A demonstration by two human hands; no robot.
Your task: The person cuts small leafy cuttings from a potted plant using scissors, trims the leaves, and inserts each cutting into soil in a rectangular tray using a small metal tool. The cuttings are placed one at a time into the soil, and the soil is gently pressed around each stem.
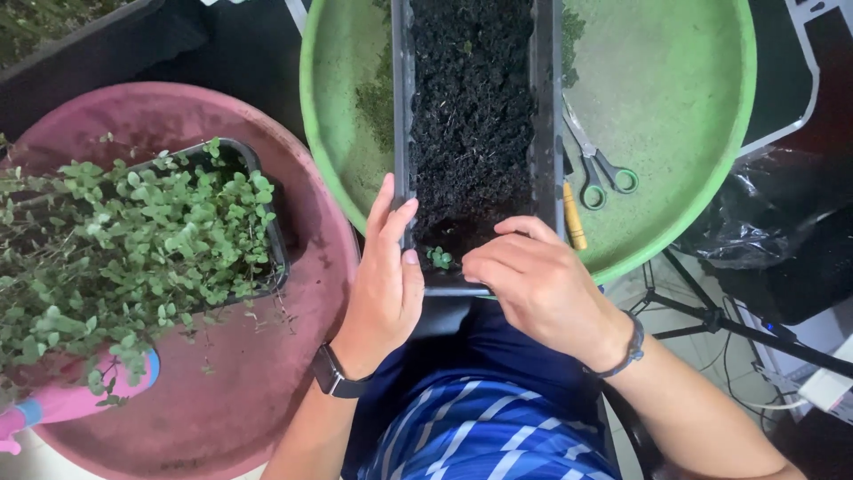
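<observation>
Your left hand point(386, 280) lies flat and open against the near left wall of the long dark planter point(404, 116), holding nothing. Your right hand point(533, 280) curls at the near end, fingers bent into the soil point(471, 107); whether it grips anything, you cannot tell. One small green seedling point(438, 258) sits in the planter at centre frame. The rest of the soil looks bare, while the leafy pot point(133, 240) at left remains full.
</observation>
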